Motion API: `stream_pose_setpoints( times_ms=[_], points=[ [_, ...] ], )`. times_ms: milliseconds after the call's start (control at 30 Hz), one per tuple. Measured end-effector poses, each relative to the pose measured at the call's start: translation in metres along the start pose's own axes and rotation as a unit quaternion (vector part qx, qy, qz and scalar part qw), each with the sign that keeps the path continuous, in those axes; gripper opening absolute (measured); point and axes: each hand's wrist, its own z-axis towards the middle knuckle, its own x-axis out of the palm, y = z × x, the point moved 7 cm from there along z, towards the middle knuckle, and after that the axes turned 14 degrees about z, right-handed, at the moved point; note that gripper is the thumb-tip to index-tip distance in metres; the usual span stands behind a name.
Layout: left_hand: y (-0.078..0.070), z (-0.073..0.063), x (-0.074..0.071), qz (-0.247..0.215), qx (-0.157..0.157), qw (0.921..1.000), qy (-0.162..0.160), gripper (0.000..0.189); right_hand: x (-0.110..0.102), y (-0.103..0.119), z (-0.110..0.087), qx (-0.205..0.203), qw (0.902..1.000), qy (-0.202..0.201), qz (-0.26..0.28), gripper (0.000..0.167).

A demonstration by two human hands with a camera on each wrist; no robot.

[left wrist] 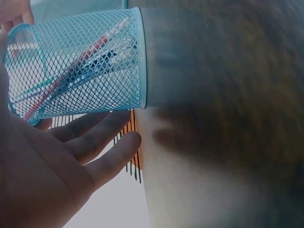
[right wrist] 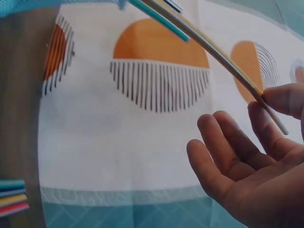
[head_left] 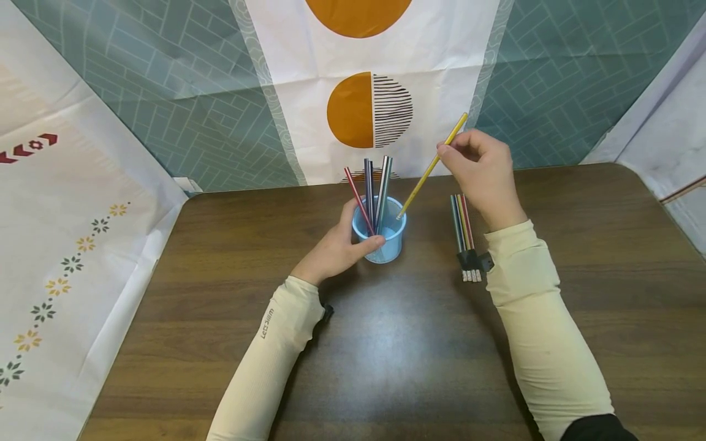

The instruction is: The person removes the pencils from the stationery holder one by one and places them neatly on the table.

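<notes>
A light blue mesh pen cup [head_left: 390,250] stands on the table, tilted slightly in this view. My left hand [head_left: 336,250] holds it from the left, thumb at the near rim, the other fingers behind; the left wrist view shows the palm beside the mesh [left wrist: 95,61]. Inside lean a red pencil [head_left: 355,191] and several dark or greenish ones [head_left: 384,184]. Between thumb and index finger, my right hand [head_left: 488,174] pinches a yellow pencil [head_left: 432,164] near its upper end. It slants down to the left, its lower end over the cup's right rim.
Right of the cup lies a row of several coloured pencils [head_left: 463,223], a black band [head_left: 470,260] around them near the lower ends. The brown wooden table [head_left: 408,367] meets a patterned cloth [head_left: 220,135] at its back edge. White cloth [head_left: 94,184] hangs at the left.
</notes>
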Motion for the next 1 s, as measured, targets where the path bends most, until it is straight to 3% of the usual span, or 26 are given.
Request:
stream_pose_setpoints(
  times_ms=[300,1000],
  points=[
    [-0.001,0.0,-0.001,0.007,0.001,1.0,-0.002,0.087,-0.018,0.016,0.0,-0.029,0.9992,-0.019,0.021,0.016],
    [-0.001,-0.002,-0.001,0.02,-0.007,0.9998,0.002,0.092,-0.037,0.008,-0.002,-0.005,0.9999,0.01,-0.005,0.014]
  ],
)
